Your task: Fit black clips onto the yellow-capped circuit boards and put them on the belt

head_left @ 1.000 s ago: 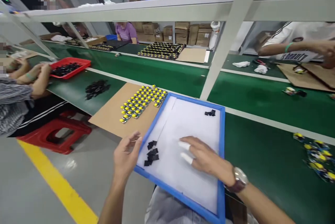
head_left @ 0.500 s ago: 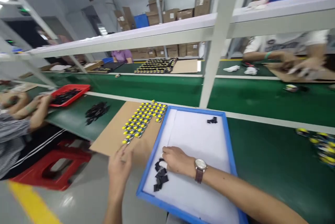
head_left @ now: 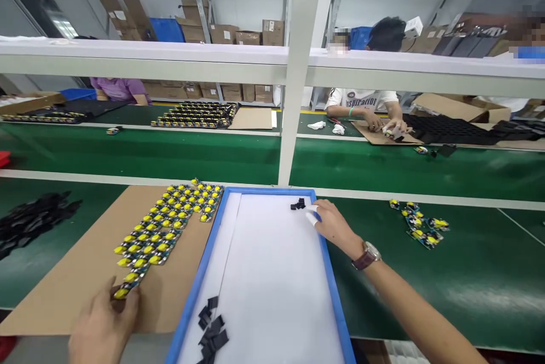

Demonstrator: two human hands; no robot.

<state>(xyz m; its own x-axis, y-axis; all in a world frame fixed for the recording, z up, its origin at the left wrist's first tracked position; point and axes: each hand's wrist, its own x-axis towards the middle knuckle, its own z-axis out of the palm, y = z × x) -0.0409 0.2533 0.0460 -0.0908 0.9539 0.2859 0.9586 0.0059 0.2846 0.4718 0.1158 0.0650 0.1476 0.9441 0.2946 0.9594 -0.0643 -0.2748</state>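
Observation:
My left hand has thumb and fingers closed round the nearest small circuit board, which carries a yellow component. That board is at the near end of rows of similar boards on a cardboard sheet. At the far right corner of a white, blue-rimmed tray, my right hand reaches over the rim. White covers are on its thumb and forefinger, which are apart, with nothing visible between them. Just beside the fingertips lie a few small black pieces. More black square pieces lie at the tray's near left.
Several loose boards lie on the green table to the right. A pile of black parts is at the left. A white post rises behind the tray. Across the bench, a co-worker's hands work over cardboard.
The view has swung right. My right hand has moved from the near-left black pieces to the small ones at the far corner. My left hand has closed on the nearest board.

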